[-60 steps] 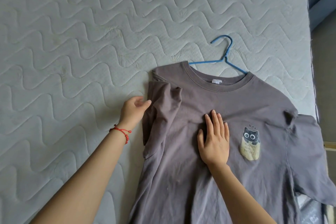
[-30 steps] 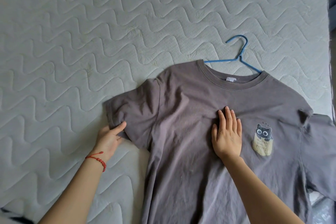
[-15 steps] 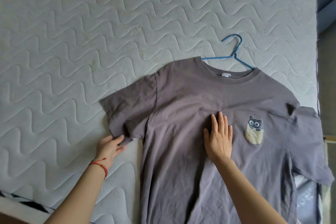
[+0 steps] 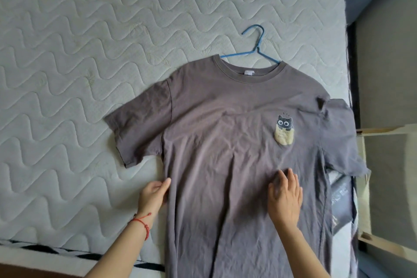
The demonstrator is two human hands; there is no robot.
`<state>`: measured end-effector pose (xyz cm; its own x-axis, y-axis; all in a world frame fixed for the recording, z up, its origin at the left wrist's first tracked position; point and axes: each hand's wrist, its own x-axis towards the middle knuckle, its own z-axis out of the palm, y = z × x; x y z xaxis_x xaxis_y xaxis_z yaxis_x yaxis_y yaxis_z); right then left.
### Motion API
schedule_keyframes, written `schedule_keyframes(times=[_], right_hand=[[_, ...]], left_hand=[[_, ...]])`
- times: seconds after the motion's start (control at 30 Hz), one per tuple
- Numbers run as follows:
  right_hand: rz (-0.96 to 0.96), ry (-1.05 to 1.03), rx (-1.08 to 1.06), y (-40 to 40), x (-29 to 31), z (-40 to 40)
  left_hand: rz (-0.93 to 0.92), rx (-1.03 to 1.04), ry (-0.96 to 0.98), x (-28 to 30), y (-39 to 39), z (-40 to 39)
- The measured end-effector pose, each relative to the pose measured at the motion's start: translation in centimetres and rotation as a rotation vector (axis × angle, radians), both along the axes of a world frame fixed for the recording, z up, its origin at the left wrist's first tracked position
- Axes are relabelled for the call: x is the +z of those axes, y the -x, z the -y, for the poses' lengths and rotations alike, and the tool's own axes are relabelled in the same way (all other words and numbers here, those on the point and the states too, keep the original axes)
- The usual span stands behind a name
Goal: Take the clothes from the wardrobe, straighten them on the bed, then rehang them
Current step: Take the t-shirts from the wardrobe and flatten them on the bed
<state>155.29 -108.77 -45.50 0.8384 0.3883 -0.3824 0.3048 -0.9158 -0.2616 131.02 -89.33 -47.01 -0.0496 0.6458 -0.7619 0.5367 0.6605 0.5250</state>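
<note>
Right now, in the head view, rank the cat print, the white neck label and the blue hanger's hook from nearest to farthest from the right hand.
From the right hand, flat on the shirt's lower front:
1. Cat print, on the chest just above the hand.
2. White neck label, inside the collar, farther up and leftward.
3. Blue hanger's hook, on the mattress beyond the collar.

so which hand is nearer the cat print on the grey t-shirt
Right. The right hand lies flat just below the cat print; the left hand grips the shirt's far side edge.
</note>
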Motion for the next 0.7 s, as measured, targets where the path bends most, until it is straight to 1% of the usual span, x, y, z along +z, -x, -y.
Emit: schedule_keyframes(times=[0.07,0.13,0.23,0.3,0.37,0.47,0.5,0.57,0.63,0.7], right_hand=[[-0.002,0.024,-0.087,-0.1,0.1,2.2],[-0.005,0.016,-0.183,-0.5,0.2,4.1],[0.046,-0.012,-0.248,-1.2,0.3,6.3],[0.072,-0.01,-0.347,-1.9,0.5,7.4],[0.059,-0.019,-0.454,-2.7,0.6,8.1],[0.009,-0.04,-0.521,-3.8,0.8,9.1],[-0.028,-0.053,-0.572,-3.9,0.8,9.3],[-0.09,-0.049,-0.658,-3.7,0.8,9.9],[-0.108,-0.053,-0.667,-3.3,0.8,10.5],[-0.12,-0.066,-0.659,-3.2,0.9,11.2]], left_hand=[[-0.02,-0.16,-0.046,0.1,-0.5,2.0],[-0.062,-0.19,-0.096,0.2,-1.0,3.3],[-0.211,-0.138,-0.151,0.5,-1.2,3.4],[-0.246,-0.097,-0.203,0.5,-0.5,2.9],[-0.267,-0.072,-0.285,0.8,0.6,2.1],[-0.286,-0.032,-0.355,1.3,2.1,1.1],[-0.273,-0.031,-0.338,1.4,2.3,1.1],[-0.225,-0.021,-0.217,1.3,2.6,2.0],[-0.2,-0.018,-0.101,1.2,3.0,3.5],[-0.2,-0.041,-0.061,1.3,3.6,5.0]])
